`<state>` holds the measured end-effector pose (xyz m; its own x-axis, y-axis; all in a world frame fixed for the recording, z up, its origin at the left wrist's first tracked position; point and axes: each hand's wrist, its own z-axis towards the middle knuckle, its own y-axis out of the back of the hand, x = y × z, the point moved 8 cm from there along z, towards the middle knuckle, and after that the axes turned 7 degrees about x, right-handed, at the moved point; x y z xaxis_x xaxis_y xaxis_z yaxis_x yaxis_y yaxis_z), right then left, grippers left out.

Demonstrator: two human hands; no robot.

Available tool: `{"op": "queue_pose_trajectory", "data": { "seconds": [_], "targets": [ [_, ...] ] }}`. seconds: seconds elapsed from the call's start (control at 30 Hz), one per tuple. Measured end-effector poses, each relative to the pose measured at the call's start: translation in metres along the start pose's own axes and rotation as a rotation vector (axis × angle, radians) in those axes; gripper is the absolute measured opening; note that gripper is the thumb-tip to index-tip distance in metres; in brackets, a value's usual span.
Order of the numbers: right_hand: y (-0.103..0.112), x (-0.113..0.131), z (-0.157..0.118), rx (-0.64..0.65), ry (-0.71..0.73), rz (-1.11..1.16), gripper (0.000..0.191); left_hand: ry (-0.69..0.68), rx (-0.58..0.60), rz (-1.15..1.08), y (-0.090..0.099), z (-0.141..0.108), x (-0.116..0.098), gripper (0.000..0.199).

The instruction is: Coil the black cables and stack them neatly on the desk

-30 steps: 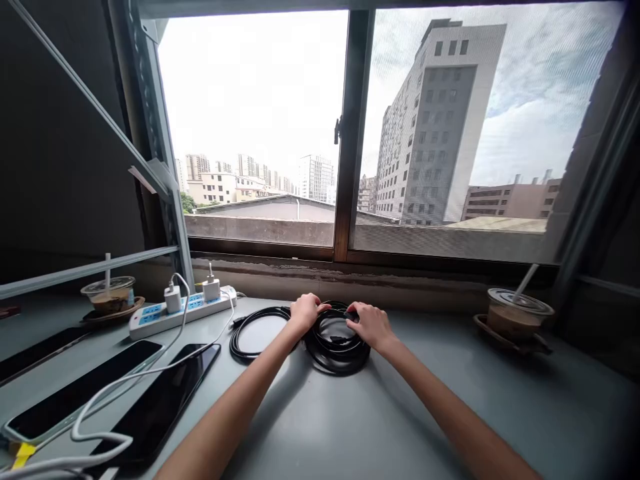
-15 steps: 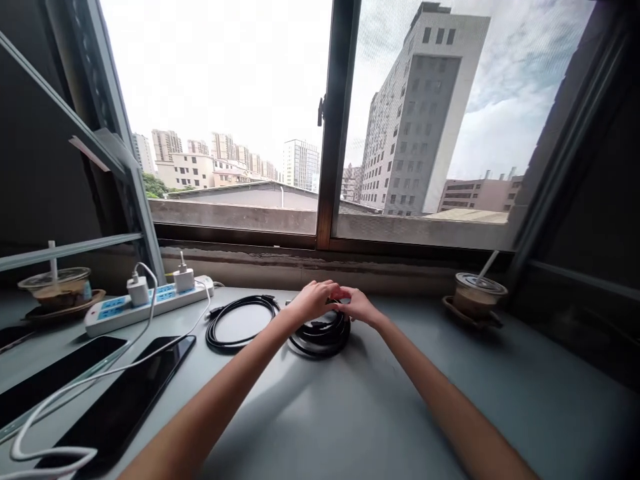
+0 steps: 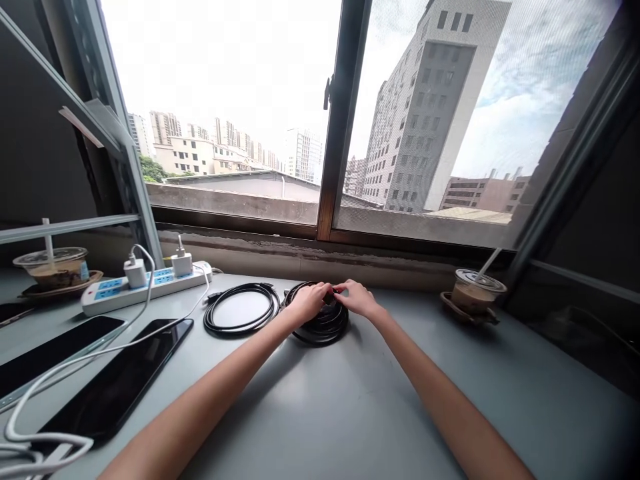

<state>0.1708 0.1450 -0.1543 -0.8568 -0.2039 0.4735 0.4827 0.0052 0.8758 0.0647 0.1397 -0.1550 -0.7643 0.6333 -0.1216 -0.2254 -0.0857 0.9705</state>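
My two hands meet near frame center, both over a dark cable coil that lies on the tabletop, below the window's middle post. Right hand: closed in a pinch, thumb and fingertips on a small dark piece above the coil. Left hand: palm down, fingers curled at the same piece; thumb hidden from me, so can't tell if it grips.

Second black coil, left of center, flat on the tabletop, just beside the first; can't tell if they touch. Connector ends visible at its upper edge.

Left of frame: white power strip with two white plugs standing in it, white cable running down to lower left across a black phone. Another phone beside it, further left. Cup with straw at left edge; second cup right of frame, on a brown saucer. Window fills the upper frame, buildings outside.
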Motion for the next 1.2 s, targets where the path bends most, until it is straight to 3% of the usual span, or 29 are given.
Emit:
{"op": "queue_pose_trajectory", "data": {
  "seconds": [0.2,0.33,0.43,0.57,0.77,0.87,1.0,1.2],
  "targets": [
    [-0.007,-0.008,0.004,0.091,0.007,0.153,0.033,-0.004,-0.094,-0.157,0.003,0.002,0.009,0.024],
    [-0.012,-0.012,0.005,0.183,0.012,0.336,0.031,0.005,-0.209,-0.274,0.016,0.005,0.013,0.02],
    [-0.017,-0.016,0.008,0.176,0.01,0.464,0.03,-0.002,-0.264,-0.343,0.023,0.007,0.008,0.019],
    [-0.019,-0.018,0.009,0.169,0.05,0.596,0.021,-0.023,-0.264,-0.379,0.02,0.005,-0.003,0.018],
    [-0.011,-0.012,0.001,0.197,0.106,0.67,0.058,-0.019,-0.243,-0.383,0.009,0.002,-0.002,0.027],
    [-0.014,-0.009,0.0,0.148,0.105,0.662,0.053,-0.016,-0.217,-0.381,0.009,0.002,-0.002,0.032],
    [-0.02,-0.017,0.001,0.028,0.079,0.654,0.055,0.103,-0.259,-0.361,0.028,-0.002,0.005,0.023],
    [-0.014,-0.052,0.003,-0.16,-0.008,0.431,0.052,0.275,-0.351,-0.362,0.078,-0.013,0.031,0.021]
  ]
}}
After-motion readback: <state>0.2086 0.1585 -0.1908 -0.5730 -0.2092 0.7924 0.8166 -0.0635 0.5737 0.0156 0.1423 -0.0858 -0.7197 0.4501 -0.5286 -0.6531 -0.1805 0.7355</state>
